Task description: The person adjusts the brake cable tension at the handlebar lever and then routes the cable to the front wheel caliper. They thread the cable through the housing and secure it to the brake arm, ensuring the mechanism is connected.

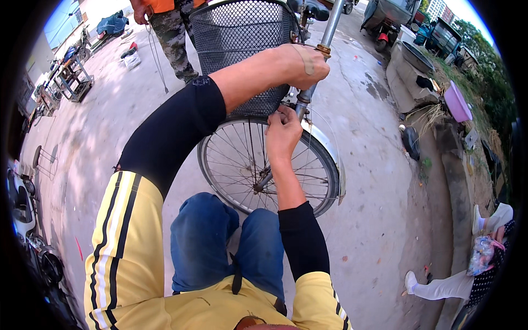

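Note:
A bicycle with a black wire-mesh basket (pixel 242 33) stands in front of me, its front wheel (pixel 258 159) below the basket. My left hand (pixel 308 66), with a plaster near the wrist, is closed at the metal tube (pixel 332 27) just right of the basket; its fingers are mostly turned away, and what they hold is hidden. Lower down, my right hand (pixel 283 132) reaches up beside the basket's bottom corner, near the top of the fork (pixel 302 102). Its thumb and fingers pinch together; anything between them is too small to name. A silver mudguard (pixel 324 140) curves over the tyre.
Beyond the basket stands a person in camouflage trousers (pixel 168 38), holding a thin cord or wire. Another person's white-trousered leg (pixel 440 287) is at the lower right. A concrete kerb (pixel 404 82), a pink basin (pixel 456 102) and parked motorbikes (pixel 47 264) line the sides.

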Motion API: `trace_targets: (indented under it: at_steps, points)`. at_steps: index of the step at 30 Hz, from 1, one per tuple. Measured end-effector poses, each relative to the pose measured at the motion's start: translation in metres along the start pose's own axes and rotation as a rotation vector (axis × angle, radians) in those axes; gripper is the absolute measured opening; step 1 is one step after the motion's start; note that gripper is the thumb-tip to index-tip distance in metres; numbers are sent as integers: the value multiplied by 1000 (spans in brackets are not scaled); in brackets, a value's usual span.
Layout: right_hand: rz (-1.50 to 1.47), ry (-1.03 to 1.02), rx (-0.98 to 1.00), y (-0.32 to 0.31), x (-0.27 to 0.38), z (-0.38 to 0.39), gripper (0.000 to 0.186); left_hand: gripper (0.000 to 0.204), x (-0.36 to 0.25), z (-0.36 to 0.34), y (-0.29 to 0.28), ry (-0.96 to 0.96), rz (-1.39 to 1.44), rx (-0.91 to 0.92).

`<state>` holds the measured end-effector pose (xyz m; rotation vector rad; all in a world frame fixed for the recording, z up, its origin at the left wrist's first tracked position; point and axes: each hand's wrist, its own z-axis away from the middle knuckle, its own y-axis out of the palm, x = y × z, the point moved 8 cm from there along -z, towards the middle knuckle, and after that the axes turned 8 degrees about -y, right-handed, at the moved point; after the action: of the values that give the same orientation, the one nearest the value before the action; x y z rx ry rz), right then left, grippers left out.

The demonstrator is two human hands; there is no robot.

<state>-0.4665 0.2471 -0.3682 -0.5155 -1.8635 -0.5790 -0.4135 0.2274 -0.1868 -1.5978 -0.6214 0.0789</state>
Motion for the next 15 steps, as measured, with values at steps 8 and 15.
trace_targets:
  at_steps: [8,15]
  points:
    - [-246,143,-89,6,14,5,24,4,-1,1,-2,8,41,18]
    - [-12,22,-88,4,15,3,17,4,0,2,-3,18,71,-2]
